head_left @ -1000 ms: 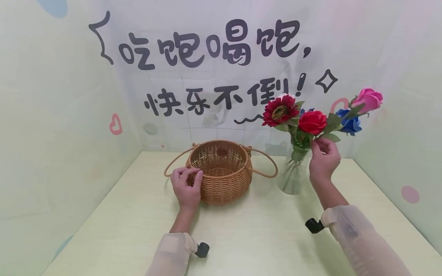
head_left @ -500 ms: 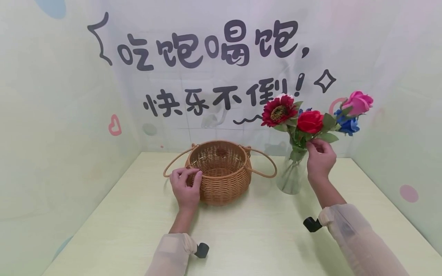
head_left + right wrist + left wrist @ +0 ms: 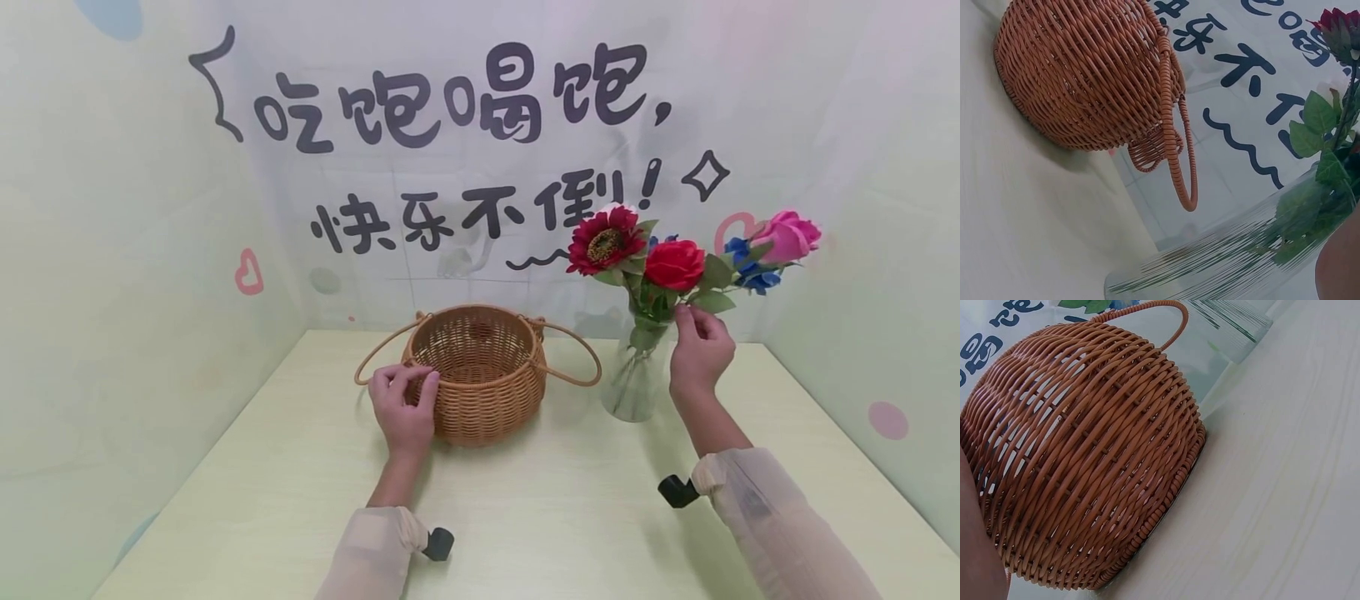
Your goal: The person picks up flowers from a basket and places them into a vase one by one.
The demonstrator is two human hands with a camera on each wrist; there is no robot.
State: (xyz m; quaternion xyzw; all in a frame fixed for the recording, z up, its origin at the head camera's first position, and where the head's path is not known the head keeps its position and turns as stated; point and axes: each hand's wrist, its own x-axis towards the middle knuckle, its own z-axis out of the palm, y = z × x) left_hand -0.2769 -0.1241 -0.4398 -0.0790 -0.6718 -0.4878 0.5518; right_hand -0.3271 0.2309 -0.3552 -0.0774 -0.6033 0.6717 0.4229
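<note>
A round brown wicker basket (image 3: 487, 408) stands on the table, its two loop handles folded out to the sides. My left hand (image 3: 402, 417) grips its front-left rim with curled fingers; in the left wrist view only a strip of that hand (image 3: 975, 550) shows beside the weave. To the right is a clear glass vase (image 3: 628, 387) of flowers. At its mouth my right hand (image 3: 702, 354) pinches a stem, apparently that of the pink rose (image 3: 787, 237), which leans out to the right. Leaves and fingers hide the pinch point.
The vase also holds a dark red gerbera-like flower (image 3: 606, 242), a red rose (image 3: 675, 265) and blue flowers (image 3: 753, 271). The pale wooden table (image 3: 540, 517) is bounded behind by a white printed backdrop (image 3: 450, 50), with similar sheets at both sides.
The pink rose swung left and dipped, then came back right, a little lower than at first. My right hand shifted slightly with it. My left hand and the basket have stayed put.
</note>
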